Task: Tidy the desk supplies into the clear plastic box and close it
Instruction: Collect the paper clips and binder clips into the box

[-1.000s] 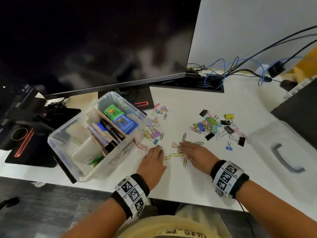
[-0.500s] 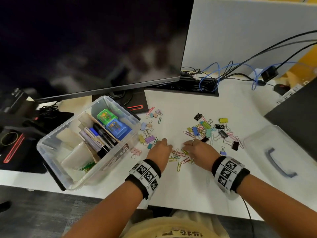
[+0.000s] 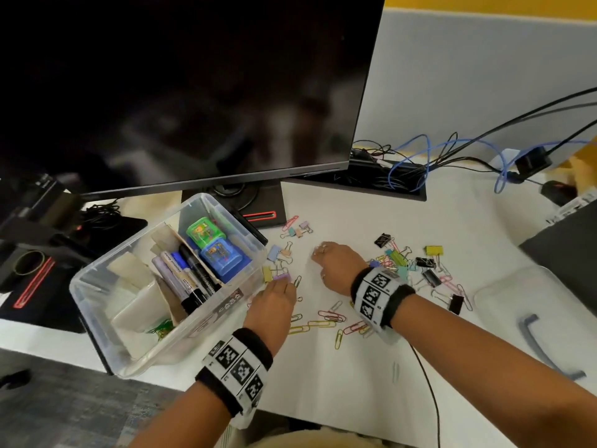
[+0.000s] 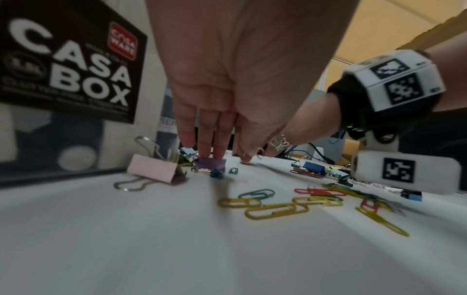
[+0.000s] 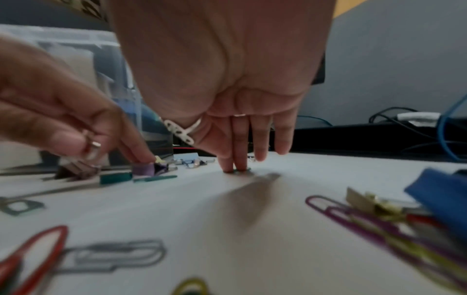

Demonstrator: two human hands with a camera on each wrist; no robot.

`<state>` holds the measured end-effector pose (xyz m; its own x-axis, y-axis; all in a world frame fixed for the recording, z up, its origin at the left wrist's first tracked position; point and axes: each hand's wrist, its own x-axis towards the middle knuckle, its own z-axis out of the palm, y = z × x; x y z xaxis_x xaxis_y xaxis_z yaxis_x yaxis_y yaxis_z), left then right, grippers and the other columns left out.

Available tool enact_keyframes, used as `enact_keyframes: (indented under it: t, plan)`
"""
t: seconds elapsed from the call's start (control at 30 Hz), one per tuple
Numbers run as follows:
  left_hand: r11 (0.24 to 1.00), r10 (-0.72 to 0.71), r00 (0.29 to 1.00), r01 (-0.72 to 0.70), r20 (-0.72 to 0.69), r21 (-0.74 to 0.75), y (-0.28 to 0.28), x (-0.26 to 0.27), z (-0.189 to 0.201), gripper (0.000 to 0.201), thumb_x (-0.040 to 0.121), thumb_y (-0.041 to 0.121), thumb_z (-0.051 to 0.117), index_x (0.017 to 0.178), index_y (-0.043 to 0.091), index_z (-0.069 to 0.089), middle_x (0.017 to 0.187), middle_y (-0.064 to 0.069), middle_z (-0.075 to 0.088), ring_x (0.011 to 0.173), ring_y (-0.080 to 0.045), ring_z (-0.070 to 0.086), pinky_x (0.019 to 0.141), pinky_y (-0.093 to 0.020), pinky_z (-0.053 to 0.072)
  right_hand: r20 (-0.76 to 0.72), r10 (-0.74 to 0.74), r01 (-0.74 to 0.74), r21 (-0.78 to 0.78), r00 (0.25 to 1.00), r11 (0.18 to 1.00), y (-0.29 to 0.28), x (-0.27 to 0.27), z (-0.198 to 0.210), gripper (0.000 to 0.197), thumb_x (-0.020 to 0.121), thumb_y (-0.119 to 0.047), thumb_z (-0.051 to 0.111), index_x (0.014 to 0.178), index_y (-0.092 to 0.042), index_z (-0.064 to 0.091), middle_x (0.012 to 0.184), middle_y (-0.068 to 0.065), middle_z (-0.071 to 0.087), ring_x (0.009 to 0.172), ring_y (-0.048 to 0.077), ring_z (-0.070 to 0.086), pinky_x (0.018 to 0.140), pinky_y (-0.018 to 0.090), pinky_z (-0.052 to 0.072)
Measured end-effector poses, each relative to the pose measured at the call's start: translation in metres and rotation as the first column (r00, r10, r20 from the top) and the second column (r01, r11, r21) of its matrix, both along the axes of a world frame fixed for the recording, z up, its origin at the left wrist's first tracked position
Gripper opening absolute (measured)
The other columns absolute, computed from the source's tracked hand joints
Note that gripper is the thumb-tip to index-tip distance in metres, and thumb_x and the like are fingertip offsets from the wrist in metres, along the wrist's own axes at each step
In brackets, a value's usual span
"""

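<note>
The clear plastic box (image 3: 97, 305) stands open at the left with markers and sharpeners inside. My left hand (image 3: 284, 286) lies beside its near right corner, straight fingers (image 4: 204, 147) pressing down on a purple binder clip (image 4: 211, 163). My right hand (image 3: 319, 253) reaches across the desk's middle, and its straight fingertips (image 5: 228, 163) press a small clip flat on the desk. Coloured paper clips (image 3: 323, 321) lie between my wrists. A heap of binder clips (image 3: 407, 263) sits behind my right wrist. The box's lid (image 3: 533, 324) lies at the right.
A large dark monitor (image 3: 181, 92) on its stand rises just behind the box. Tangled cables (image 3: 413, 166) run along the back right. More binder clips (image 3: 295, 229) lie near the monitor's foot. A pink binder clip (image 4: 154, 169) sits by the box wall.
Both hands have moved forward from the paper clips near the desk's front. The left one now rests on the purple binder clip by the box, the right farther back in the middle.
</note>
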<state>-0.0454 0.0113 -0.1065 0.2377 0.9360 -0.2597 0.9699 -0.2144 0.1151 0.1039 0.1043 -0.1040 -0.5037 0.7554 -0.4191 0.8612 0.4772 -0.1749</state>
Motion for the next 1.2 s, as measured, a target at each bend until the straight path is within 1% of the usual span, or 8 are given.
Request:
enact_keyframes:
  t: [0.1,0.2,0.33,0.5,0.7,0.87,1.0,1.2]
  plan:
    - [1.000,0.022,0.999,-0.023,0.031,0.010,0.002,0.000,-0.004,0.048,0.089,-0.003,0.039,0.136,0.006,0.035,0.145,-0.010,0.038,0.134,-0.021,0.037,0.110,-0.028,0.037,-0.058,-0.005,0.012,0.107,0.998,0.994,0.013,-0.007,0.007,0.043,0.090,-0.010,0.043,0.132,-0.005,0.045,0.137,0.014,0.048,0.125,0.029,0.041,0.103,0.038,0.039]
    - [0.999,0.024,0.998,-0.023,0.061,-0.027,0.005,-0.003,-0.009,0.041,0.091,0.000,0.040,0.132,0.003,0.042,0.142,-0.013,0.041,0.132,-0.026,0.038,0.110,-0.035,0.036,-0.191,-0.035,0.047,0.058,0.981,0.997,0.033,-0.025,0.006,0.057,0.090,-0.005,0.043,0.144,-0.011,0.027,0.152,0.010,0.031,0.138,0.026,0.029,0.113,0.035,0.029]
    - [0.999,-0.046,0.999,0.046,0.006,-0.025,0.007,-0.009,-0.011,0.041,0.091,0.001,0.036,0.132,0.004,0.041,0.141,-0.012,0.041,0.134,-0.024,0.036,0.114,-0.030,0.029,-0.123,-0.012,0.007,-0.043,0.992,0.999,0.034,-0.019,-0.004,0.060,0.091,-0.002,0.039,0.146,-0.012,0.017,0.157,0.006,0.017,0.145,0.023,0.013,0.119,0.037,0.021]
    - [0.992,-0.129,0.988,0.128,-0.083,-0.019,0.012,-0.010,-0.013,0.047,0.092,0.002,0.033,0.139,0.003,0.033,0.144,-0.012,0.037,0.138,-0.023,0.030,0.117,-0.029,0.022,-0.012,-0.102,0.103,0.137,0.995,0.985,0.035,0.003,0.000,0.052,0.089,-0.005,0.039,0.140,-0.008,0.031,0.148,0.010,0.035,0.137,0.027,0.029,0.109,0.040,0.032]
    - [0.999,0.036,0.978,-0.034,0.204,-0.012,0.012,-0.012,-0.002,0.038,0.096,0.004,0.036,0.134,0.007,0.042,0.134,-0.007,0.050,0.124,-0.019,0.047,0.105,-0.023,0.037,-0.112,-0.049,0.060,0.099,0.993,0.993,0.054,-0.044,0.009,0.056,0.088,-0.001,0.042,0.142,-0.006,0.028,0.152,0.010,0.029,0.142,0.027,0.022,0.118,0.035,0.022]
    - [0.992,0.125,0.949,-0.110,0.291,-0.069,0.011,-0.015,0.009,0.033,0.100,0.010,0.033,0.132,0.008,0.043,0.126,-0.008,0.056,0.116,-0.020,0.053,0.095,-0.025,0.041,0.101,0.115,-0.128,0.141,0.988,0.982,0.045,-0.041,0.003,0.061,0.088,-0.003,0.040,0.145,-0.009,0.021,0.155,0.006,0.022,0.146,0.026,0.010,0.118,0.042,0.017]
    - [0.984,0.146,0.965,-0.118,0.219,-0.136,0.010,-0.009,0.013,0.030,0.098,0.006,0.032,0.124,0.000,0.046,0.127,-0.016,0.053,0.115,-0.030,0.052,0.095,-0.037,0.042,0.119,0.304,-0.321,0.176,0.945,0.930,0.022,-0.017,0.007,0.059,0.087,-0.003,0.042,0.144,-0.013,0.027,0.154,0.002,0.026,0.147,0.024,0.004,0.119,0.043,0.006]
    - [0.990,-0.071,0.997,0.067,-0.032,-0.123,0.013,-0.005,0.016,0.030,0.096,0.003,0.030,0.123,0.001,0.043,0.123,-0.016,0.049,0.110,-0.023,0.055,0.078,-0.022,0.042,0.118,0.289,-0.300,0.082,0.950,0.951,-0.033,0.038,0.009,0.069,0.086,0.001,0.038,0.148,-0.015,0.014,0.158,0.001,0.013,0.147,0.022,-0.004,0.120,0.038,0.000]
